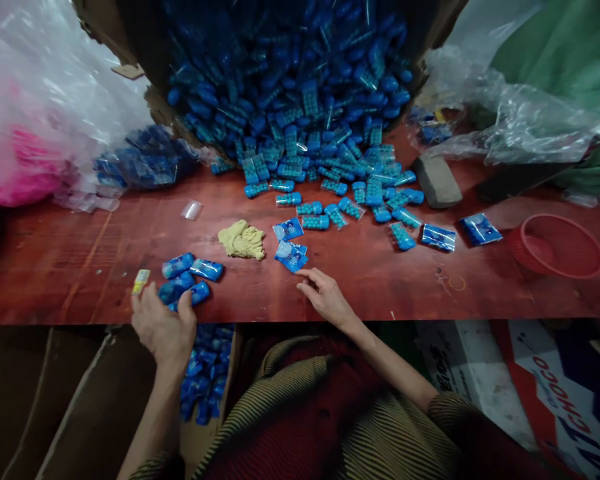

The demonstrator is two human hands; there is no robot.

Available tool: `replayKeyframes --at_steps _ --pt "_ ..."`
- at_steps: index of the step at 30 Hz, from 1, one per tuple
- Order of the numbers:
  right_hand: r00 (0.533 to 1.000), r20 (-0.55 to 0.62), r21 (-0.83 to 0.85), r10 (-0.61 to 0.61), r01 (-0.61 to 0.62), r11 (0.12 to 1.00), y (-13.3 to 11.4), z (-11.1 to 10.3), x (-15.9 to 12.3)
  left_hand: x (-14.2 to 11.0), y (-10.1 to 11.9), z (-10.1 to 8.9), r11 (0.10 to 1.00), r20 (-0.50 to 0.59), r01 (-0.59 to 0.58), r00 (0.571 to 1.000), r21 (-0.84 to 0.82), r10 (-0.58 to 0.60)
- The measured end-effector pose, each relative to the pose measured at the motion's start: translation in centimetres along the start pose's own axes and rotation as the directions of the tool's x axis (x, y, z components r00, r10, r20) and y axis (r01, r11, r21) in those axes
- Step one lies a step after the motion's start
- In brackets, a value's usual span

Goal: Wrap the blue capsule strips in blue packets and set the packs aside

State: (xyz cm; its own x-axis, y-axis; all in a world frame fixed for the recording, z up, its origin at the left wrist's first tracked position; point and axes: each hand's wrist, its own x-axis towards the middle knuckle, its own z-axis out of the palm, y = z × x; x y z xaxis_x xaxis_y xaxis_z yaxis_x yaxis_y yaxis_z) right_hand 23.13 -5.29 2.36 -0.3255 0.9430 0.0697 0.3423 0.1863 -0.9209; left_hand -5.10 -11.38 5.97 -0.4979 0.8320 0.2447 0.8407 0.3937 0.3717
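My left hand [161,325] is open, thumb and fingers spread, at the table's front edge beside several blue labelled bottles [178,265]. A small yellow-and-white piece [141,281] lies by its fingertips. My right hand [325,298] reaches in from the right. Its index finger points at the lower corner of some flat blue printed labels [291,255]; whether it touches them I cannot tell. Between the hands, farther back, sits a crumpled pale yellow lump [241,240]. Clear bottles of turquoise balls with blue caps [314,222] lie loose behind the labels.
A big torn carton [160,110] spills many such bottles onto the red table [350,287]. To the right are a grey block [437,181], label stacks [480,229] and a red plastic basket [555,245]. Below the edge, a box holds blue labelled bottles [205,373].
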Motion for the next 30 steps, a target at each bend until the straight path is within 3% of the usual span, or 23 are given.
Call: replayKeyframes --at_steps 2,6,9,12,14,18,20,23,28,30 --pt "0.999 -0.005 -0.205 -0.039 0.037 0.978 -0.3 0.4 1.0 -0.4 2.2 1.2 0.996 -0.086 -0.081 0.993 -0.025 0.078" --pt "0.991 0.129 -0.605 -0.038 0.109 0.789 0.1 1.2 3.9 -0.3 7.5 4.9 0.956 0.005 -0.266 0.963 -0.123 0.269" --pt "0.954 0.3 -0.673 -0.029 0.233 0.702 1.2 1.3 6.1 2.3 9.4 7.9 0.949 0.078 -0.306 0.947 -0.068 0.311" --pt "0.91 0.412 -0.641 -0.037 0.319 0.698 2.2 0.4 7.5 5.7 9.4 10.0 0.969 0.145 -0.248 0.958 -0.019 0.248" --pt "0.892 0.451 -0.615 -0.035 0.339 0.712 2.4 -0.3 8.1 7.1 9.2 10.8 0.965 0.21 -0.261 0.943 -0.009 0.257" --pt "0.914 0.4 -0.596 -0.069 0.317 0.738 1.7 -0.4 9.1 7.7 8.4 11.6 0.946 0.2 -0.322 0.925 -0.04 0.323" --pt "0.938 0.319 -0.616 -0.133 0.312 0.724 1.1 0.4 10.0 7.6 7.9 12.0 0.928 0.155 -0.36 0.915 -0.098 0.371" --pt "0.94 0.278 -0.664 -0.198 0.337 0.668 0.4 2.4 12.1 7.8 7.2 12.5 0.89 0.087 -0.396 0.902 -0.225 0.423" --pt "0.912 0.345 -0.675 -0.223 0.406 0.616 -0.6 6.7 15.0 7.2 6.1 12.1 0.912 0.031 -0.237 0.965 -0.334 0.262" --pt "0.892 0.375 -0.671 -0.251 0.448 0.591 -0.8 8.0 15.3 6.8 5.7 11.8 0.944 0.055 -0.107 0.99 -0.313 0.131"
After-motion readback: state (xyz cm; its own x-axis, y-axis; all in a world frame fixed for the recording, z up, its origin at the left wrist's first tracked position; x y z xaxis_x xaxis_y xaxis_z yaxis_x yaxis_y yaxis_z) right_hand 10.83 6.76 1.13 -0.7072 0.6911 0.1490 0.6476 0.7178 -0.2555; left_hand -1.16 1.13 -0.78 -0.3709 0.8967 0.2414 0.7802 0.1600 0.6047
